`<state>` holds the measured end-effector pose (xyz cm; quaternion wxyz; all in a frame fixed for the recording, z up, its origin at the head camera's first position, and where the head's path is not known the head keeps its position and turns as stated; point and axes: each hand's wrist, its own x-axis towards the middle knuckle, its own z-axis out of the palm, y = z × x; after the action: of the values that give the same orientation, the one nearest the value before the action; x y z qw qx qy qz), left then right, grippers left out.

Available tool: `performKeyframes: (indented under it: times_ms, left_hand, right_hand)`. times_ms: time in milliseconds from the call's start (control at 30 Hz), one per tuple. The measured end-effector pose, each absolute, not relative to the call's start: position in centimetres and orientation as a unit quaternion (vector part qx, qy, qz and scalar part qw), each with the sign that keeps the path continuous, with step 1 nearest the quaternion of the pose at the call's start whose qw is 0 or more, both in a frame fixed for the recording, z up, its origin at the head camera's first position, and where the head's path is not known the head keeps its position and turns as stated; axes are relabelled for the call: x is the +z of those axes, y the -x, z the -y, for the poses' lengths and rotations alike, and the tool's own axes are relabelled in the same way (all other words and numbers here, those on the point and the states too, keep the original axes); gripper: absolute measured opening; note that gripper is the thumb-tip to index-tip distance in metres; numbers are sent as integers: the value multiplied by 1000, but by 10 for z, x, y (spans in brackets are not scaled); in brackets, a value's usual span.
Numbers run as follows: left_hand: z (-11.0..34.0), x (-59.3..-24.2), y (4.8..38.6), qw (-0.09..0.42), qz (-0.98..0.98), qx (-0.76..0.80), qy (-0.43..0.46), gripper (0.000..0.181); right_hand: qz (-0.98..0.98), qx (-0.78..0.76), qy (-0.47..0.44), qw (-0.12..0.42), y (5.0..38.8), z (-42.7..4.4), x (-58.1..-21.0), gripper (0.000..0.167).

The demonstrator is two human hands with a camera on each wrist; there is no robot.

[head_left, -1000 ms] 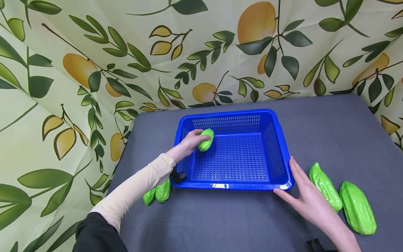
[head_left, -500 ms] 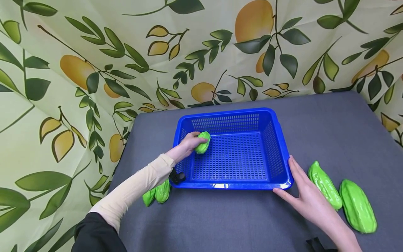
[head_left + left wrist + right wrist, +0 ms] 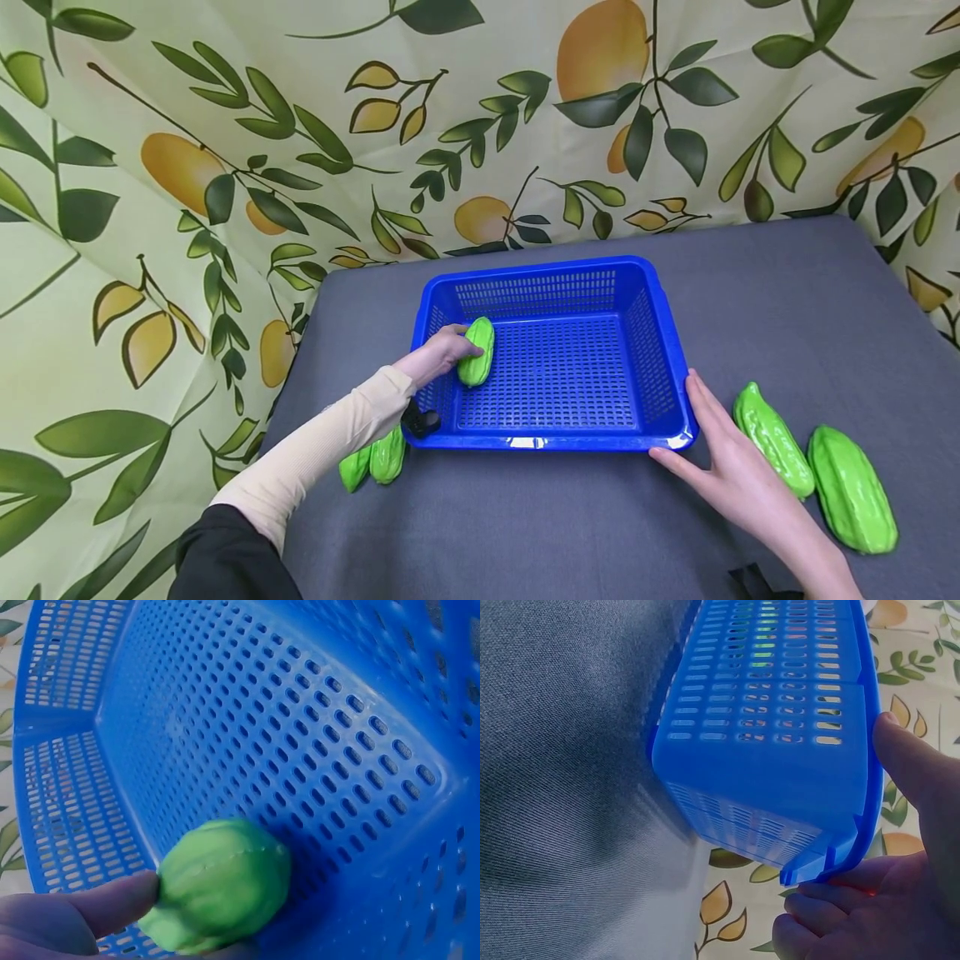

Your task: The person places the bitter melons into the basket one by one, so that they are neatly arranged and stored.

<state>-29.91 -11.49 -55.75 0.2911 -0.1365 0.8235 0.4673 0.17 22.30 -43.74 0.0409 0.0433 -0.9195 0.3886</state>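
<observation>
My left hand (image 3: 442,350) is inside the left part of the blue basket (image 3: 540,442), gripping a ridged green fruit (image 3: 477,353) low over its floor. In the left wrist view the thumb lies against the side of the fruit (image 3: 221,885); the other fingers are mostly hidden. My right hand (image 3: 738,475) holds the basket's near right corner, thumb on the front rim and a finger along the right side. In the right wrist view, thumb and bent fingers of that hand (image 3: 900,847) touch the rim on both sides of the corner.
Two green fruits (image 3: 772,442) (image 3: 851,492) lie right of the basket, beside my right hand. Two more (image 3: 387,457) (image 3: 355,468) lie near its front left corner, partly behind my left sleeve. A patterned cloth (image 3: 510,117) hangs behind the grey table (image 3: 525,525).
My left hand has moved slightly left and toward me inside the basket, and the fruit in it has turned so more of its length shows. My right hand has stayed at the corner.
</observation>
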Motion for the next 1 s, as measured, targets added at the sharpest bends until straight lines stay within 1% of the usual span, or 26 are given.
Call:
performKeyframes:
  times_ms: [133,200,233,300,433,533,700,833,1000]
  left_hand:
    - [120,-568,306,283,-834,453,134,80]
    - [122,-564,305,278,-833,459,131,81]
    - [122,-560,303,267,-840,456,121,81]
    - [118,-538,291,257,-843,459,110,80]
    - [97,-459,248,237,-855,453,90,70]
    - [86,-412,224,227,-851,467,77,65]
    - [87,-383,217,204,-816,541,14,61]
    - [89,-373,219,182,-791,583,-32,59]
    - [89,-364,218,174,-772,609,-52,59]
  right_hand:
    - [921,386,-41,38,-2,-223,-437,98]
    - [921,385,-40,37,-2,-222,-436,98]
    - [921,385,-40,35,-2,-222,-436,98]
    - [922,384,-39,34,-2,-222,-436,98]
    - [922,384,-38,34,-1,-222,-436,98]
    - [922,383,-40,39,-2,-222,-436,98]
    - [922,384,-41,39,-2,-223,-436,98]
    - [921,385,-38,34,-1,-224,-435,98]
    - [921,386,-41,35,-1,-223,-436,97]
